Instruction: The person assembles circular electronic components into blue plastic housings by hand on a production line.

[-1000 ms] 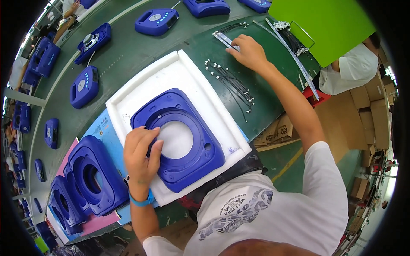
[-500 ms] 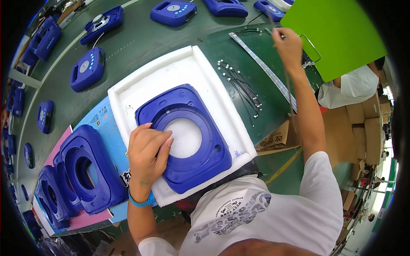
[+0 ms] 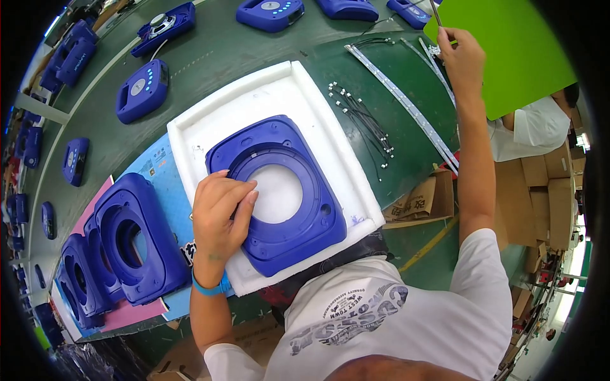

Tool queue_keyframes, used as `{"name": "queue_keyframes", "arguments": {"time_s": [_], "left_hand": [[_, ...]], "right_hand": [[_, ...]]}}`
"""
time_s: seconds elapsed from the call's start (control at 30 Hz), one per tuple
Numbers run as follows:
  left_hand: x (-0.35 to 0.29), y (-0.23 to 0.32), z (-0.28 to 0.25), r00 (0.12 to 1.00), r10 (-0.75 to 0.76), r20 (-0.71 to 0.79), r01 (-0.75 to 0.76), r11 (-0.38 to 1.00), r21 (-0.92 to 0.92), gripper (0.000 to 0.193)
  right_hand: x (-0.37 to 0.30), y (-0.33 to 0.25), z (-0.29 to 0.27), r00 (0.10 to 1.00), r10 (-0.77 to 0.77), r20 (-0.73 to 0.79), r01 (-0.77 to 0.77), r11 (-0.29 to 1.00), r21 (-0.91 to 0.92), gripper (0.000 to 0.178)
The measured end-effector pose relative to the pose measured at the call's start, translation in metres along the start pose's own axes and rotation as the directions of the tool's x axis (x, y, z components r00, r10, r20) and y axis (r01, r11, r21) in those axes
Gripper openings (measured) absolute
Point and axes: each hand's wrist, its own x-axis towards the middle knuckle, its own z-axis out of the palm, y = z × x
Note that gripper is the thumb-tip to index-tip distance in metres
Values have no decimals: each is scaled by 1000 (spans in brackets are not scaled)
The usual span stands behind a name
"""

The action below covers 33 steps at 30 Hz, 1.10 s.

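Note:
A blue plastic speaker housing (image 3: 298, 244) with a large round opening lies in a white foam tray (image 3: 305, 82). My left hand (image 3: 221, 216) is at the left rim of that opening, its fingers bent and pressed together on the housing. Farther off to the right, my right hand (image 3: 462, 60) is raised and closed in a pinch. A thin, dark strip (image 3: 434, 11) sticks up out of its fingers; the rest of it is hidden. On the green table beside it lie pale LED strips (image 3: 406, 105) and a bunch of short black cables (image 3: 362, 120) with white connectors.
More blue housings (image 3: 143, 247) stand at the left on pink and blue sheets. Finished-looking blue units (image 3: 143, 92) line the far side of the table (image 3: 210, 47). A bright green panel (image 3: 508, 57) rises at the right, with another person (image 3: 540, 130) behind it. An open cardboard box (image 3: 422, 203) is below.
My right hand has moved right and slightly up. The strip that hung past my forearm no longer shows there. My left hand has stayed on the housing. The view has shifted slightly.

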Motion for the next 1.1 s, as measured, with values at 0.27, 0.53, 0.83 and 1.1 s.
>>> {"name": "queue_keyframes", "arguments": {"time_s": [0.27, 0.53, 0.83, 1.1], "left_hand": [[1, 0, 0, 1000, 2, -5, -2, 1000, -6, 9], [15, 35, -7, 979, -206, 5, 192, 901, -389, 43], [55, 71, -41, 924, -374, -76, 243, 732, -637, 38], [46, 53, -72, 888, -459, 10, 440, 845, -304, 26]], "right_hand": [[-2, 34, -21, 991, 30, 130, 5, 965, -263, 23], [-93, -166, -38, 752, -607, 257, 527, 788, 318, 18], [-91, -250, -17, 864, -493, 105, 341, 725, 598, 35], [-113, -239, 24, 628, -546, 554, -147, 616, 774, 18]]}}
